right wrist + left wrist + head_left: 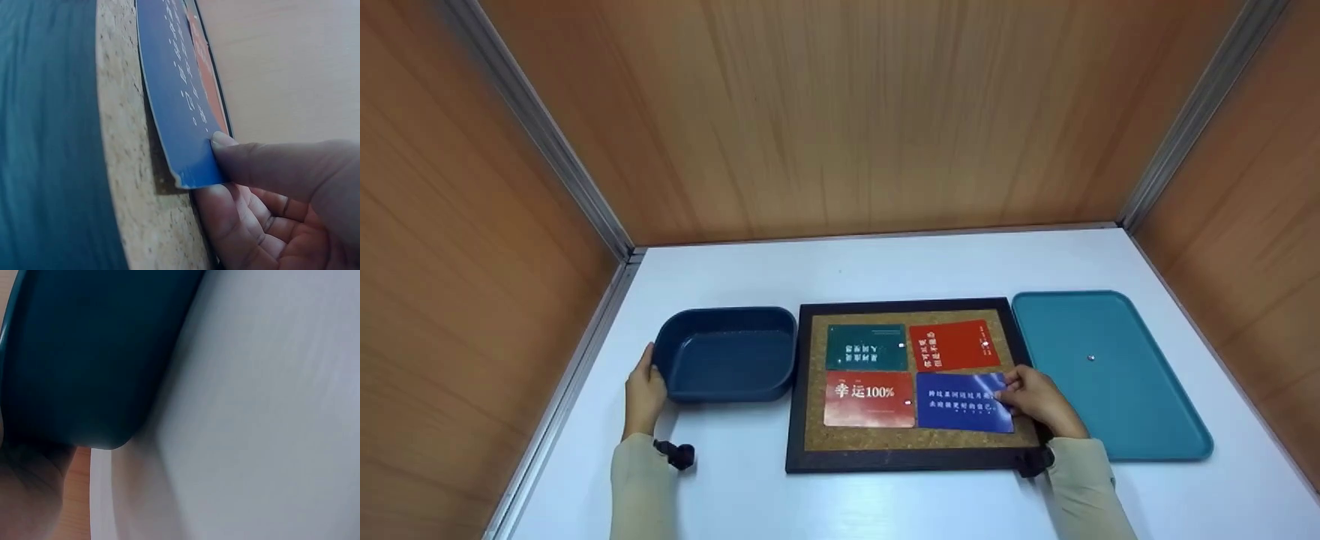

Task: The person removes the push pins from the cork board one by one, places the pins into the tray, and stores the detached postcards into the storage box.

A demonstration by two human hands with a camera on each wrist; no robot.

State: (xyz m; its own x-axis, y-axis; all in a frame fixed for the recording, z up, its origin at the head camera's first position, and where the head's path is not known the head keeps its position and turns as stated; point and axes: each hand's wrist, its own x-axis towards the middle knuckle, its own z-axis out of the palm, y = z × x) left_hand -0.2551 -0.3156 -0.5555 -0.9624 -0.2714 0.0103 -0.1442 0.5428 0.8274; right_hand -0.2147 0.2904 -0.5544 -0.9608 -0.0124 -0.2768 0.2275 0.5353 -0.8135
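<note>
My right hand [1037, 399] pinches the lower right part of a blue card [960, 401] with white writing. In the right wrist view, thumb and forefinger hold its corner, and the card's edge bends up off the corkboard [121, 169]. Three other cards lie on the board: a green card [866, 337], an upper red card [952, 346] and a lower red card [868, 412], each with a small pin near its right edge. My left hand [643, 397] grips the left side of a dark blue bin [727, 367]; most of its fingers are hidden behind the wall.
A teal tray [1117, 405] lies right of the corkboard, with one small shiny pin [1091, 358] on it. The bin stands against the board's dark frame [885, 460] on the left. Wooden panels [855, 112] enclose the white table [765, 495] at the back and sides.
</note>
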